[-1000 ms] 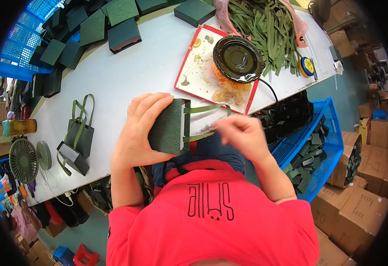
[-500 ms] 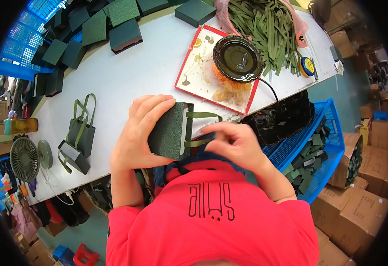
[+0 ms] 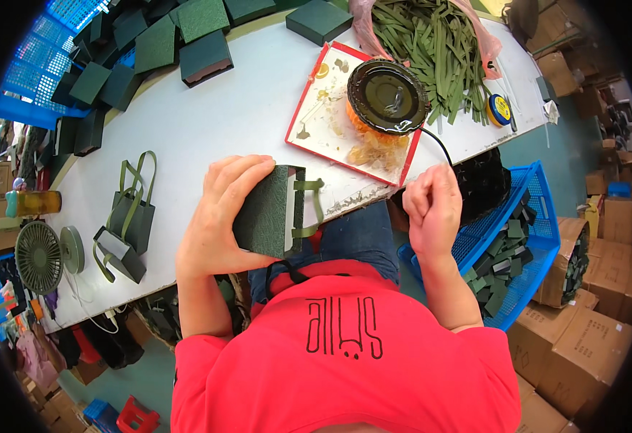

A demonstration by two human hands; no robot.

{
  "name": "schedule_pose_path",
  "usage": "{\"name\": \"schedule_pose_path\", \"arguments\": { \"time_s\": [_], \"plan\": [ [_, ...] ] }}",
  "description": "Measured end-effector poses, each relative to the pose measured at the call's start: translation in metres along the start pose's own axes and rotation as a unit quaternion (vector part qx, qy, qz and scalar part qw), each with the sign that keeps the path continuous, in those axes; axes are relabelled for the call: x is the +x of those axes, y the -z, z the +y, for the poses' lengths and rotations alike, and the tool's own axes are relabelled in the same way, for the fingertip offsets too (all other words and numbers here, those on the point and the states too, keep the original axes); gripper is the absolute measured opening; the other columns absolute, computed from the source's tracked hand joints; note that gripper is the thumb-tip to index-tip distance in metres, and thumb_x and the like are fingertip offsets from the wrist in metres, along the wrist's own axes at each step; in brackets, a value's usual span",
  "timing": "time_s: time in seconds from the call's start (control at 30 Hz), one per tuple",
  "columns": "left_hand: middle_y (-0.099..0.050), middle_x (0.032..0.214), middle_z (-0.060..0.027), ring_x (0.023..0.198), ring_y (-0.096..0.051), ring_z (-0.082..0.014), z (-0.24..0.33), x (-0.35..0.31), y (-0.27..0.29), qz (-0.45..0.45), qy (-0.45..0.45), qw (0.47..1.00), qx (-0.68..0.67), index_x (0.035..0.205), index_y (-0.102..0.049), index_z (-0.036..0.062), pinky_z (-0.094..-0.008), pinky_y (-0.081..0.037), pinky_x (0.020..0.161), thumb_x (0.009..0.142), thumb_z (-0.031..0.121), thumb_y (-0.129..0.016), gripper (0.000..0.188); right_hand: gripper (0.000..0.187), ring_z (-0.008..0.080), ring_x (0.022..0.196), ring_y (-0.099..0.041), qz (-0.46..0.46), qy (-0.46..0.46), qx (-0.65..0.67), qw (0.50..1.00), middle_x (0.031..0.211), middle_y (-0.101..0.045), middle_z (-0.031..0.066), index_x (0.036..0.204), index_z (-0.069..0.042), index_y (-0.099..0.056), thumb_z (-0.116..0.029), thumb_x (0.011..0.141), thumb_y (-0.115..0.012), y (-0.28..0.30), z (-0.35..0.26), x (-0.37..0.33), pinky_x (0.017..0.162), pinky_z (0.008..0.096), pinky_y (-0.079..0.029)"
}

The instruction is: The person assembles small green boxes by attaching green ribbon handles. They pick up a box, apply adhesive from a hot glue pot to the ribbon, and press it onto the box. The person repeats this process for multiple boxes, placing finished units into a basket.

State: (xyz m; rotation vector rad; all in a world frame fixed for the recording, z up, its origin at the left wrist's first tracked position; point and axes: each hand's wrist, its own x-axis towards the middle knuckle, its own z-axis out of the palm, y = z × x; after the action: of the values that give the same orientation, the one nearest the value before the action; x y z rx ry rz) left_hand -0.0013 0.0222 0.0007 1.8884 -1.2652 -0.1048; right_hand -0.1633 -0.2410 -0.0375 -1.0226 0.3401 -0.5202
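Observation:
My left hand point(image 3: 218, 220) grips a dark green box-shaped bag point(image 3: 267, 211) at the near edge of the white table point(image 3: 236, 123). An olive ribbon handle point(image 3: 308, 208) loops out of the bag's right side. My right hand point(image 3: 431, 206) is off the bag, to its right beside the table edge, fingers curled in a loose fist with nothing visible in it. Just beyond lies a red-rimmed white tray point(image 3: 330, 123) with a round black glue pot point(image 3: 388, 96) on it.
Two finished green bags with handles point(image 3: 124, 224) lie at the left. Dark green boxes point(image 3: 179, 40) are stacked at the far left. A heap of olive ribbons point(image 3: 431, 43) sits at the back. A blue crate of dark parts point(image 3: 507, 238) stands right, cardboard boxes beyond it.
My right hand has left the bag's handle and drawn away to the right, closing into a fist. My left hand keeps its hold on the bag.

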Motion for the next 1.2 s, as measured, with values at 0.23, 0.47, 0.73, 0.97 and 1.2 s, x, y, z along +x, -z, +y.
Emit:
{"name": "schedule_pose_path", "arguments": {
  "time_s": [0.23, 0.47, 0.73, 0.97, 1.2],
  "plan": [
    [-0.056, 0.135, -0.0151, 0.123, -0.05, -0.0374, 0.004, 0.005, -0.003, -0.006, -0.015, 1.0, -0.017, 0.135, -0.054, 0.0014, -0.0475, -0.04, 0.106, 0.047, 0.018, -0.089, 0.096, 0.015, 0.0038, 0.063, -0.051, -0.227, -0.069, -0.284, 0.929, 0.075, -0.061, -0.0005, 0.102, 0.0, -0.073, -0.007, 0.089, -0.075, -0.045, -0.009, -0.014, 0.059, 0.02, -0.041],
    [-0.056, 0.135, -0.0151, 0.123, -0.051, -0.0367, 0.003, 0.006, -0.006, -0.007, -0.027, 0.999, -0.017, 0.135, -0.055, 0.0012, -0.0474, -0.04, 0.106, 0.05, 0.02, -0.09, 0.093, 0.013, 0.003, 0.06, -0.049, -0.265, -0.158, -0.351, 0.884, 0.07, -0.063, 0.0004, 0.088, 0.0, -0.068, -0.011, 0.088, -0.075, -0.051, -0.006, -0.014, 0.053, 0.0229, -0.04],
    [-0.054, 0.136, -0.0154, 0.125, -0.049, -0.0371, -0.005, 0.003, -0.011, -0.023, -0.001, 1.0, 0.004, 0.136, -0.053, 0.0018, -0.0467, -0.04, 0.107, 0.048, 0.019, -0.091, 0.097, 0.013, 0.0008, 0.058, -0.046, -0.217, -0.228, -0.316, 0.895, 0.075, -0.067, -0.0015, 0.102, 0.001, -0.07, -0.006, 0.092, -0.067, -0.036, -0.005, -0.015, 0.053, 0.0209, -0.038],
    [-0.053, 0.138, -0.0164, 0.127, -0.049, -0.0365, -0.015, -0.008, -0.01, -0.004, 0.042, 0.999, 0.006, 0.138, -0.051, 0.0006, -0.0444, -0.04, 0.108, 0.048, 0.018, -0.092, 0.1, 0.024, 0.0024, 0.059, -0.054, -0.117, -0.239, -0.203, 0.942, 0.098, -0.075, 0.012, 0.117, 0.003, -0.065, -0.001, 0.094, -0.066, -0.024, -0.007, -0.011, 0.051, 0.0182, -0.042],
    [-0.054, 0.137, -0.015, 0.125, -0.049, -0.0367, -0.017, -0.013, -0.003, 0.028, 0.057, 0.998, 0.003, 0.138, -0.052, 0.0031, -0.0456, -0.041, 0.107, 0.049, 0.017, -0.091, 0.098, 0.023, 0.0048, 0.059, -0.053, -0.009, -0.116, -0.18, 0.977, 0.099, -0.075, 0.0108, 0.118, 0.002, -0.065, -0.004, 0.096, -0.065, 0.006, -0.01, -0.006, 0.054, 0.0183, -0.042]
  ]
}}
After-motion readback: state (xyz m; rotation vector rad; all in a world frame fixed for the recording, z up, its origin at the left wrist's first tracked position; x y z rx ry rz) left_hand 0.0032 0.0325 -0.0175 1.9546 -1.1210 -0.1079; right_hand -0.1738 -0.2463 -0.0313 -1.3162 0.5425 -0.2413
